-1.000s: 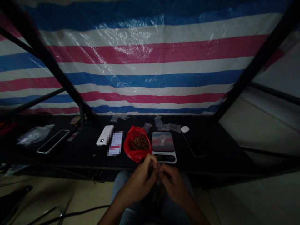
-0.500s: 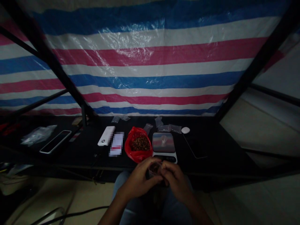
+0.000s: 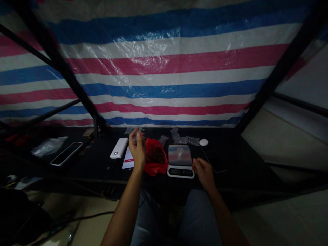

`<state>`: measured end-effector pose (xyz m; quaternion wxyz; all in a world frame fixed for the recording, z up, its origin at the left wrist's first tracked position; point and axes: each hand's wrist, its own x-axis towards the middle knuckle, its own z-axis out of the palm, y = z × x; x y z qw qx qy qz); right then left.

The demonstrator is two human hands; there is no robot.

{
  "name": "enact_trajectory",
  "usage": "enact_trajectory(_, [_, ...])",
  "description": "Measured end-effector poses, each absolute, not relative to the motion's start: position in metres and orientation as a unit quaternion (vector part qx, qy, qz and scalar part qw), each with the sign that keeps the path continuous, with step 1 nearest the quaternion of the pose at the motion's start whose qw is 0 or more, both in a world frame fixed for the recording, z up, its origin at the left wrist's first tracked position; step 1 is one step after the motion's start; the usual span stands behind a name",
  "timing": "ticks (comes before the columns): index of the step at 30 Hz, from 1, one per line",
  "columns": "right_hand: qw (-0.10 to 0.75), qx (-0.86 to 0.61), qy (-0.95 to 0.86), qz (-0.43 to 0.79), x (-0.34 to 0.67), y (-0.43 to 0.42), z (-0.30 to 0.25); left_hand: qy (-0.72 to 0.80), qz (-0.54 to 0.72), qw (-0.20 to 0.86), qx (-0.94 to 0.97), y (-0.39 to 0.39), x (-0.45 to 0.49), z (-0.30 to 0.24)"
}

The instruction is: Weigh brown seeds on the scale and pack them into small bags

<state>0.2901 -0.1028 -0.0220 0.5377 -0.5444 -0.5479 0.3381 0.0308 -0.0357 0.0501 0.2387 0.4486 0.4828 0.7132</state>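
Apparently a makeshift work booth: striped tarpaulin and black frame bars back the surface's far edge, a digital scale near its front edge

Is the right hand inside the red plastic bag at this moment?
No, the right hand is by the right edge of the scale, while the red plastic bag lies on the scale's left side.

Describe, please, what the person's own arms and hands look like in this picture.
The left hand and right hand are both ungloved. No sleeve shows on the left forearm or the right forearm. No watch or bracelet can be seen at either wrist; the dim light makes small details, such as a ring, hard to tell.
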Motion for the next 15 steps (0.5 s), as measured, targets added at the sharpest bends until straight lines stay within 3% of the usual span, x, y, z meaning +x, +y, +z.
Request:
enact_trajectory(4, [0.544,-0.551,-0.554,0.306,0.294,-0.099,-0.042,0.422,0.755,0.224,0.449,0.002,0.023,0.061])
enact_trajectory(9, [0.523,-0.537,-0.577,0.324,0.295,-0.101,-0.044,0.479,0.624,0.137,0.602,0.022,-0.033,0.081])
enact_trajectory(15, [0.507,-0.523,-0.597,0.337,0.294,-0.1,-0.04,0.571,0.496,-0.003,0.654,-0.005,-0.117,0.109])
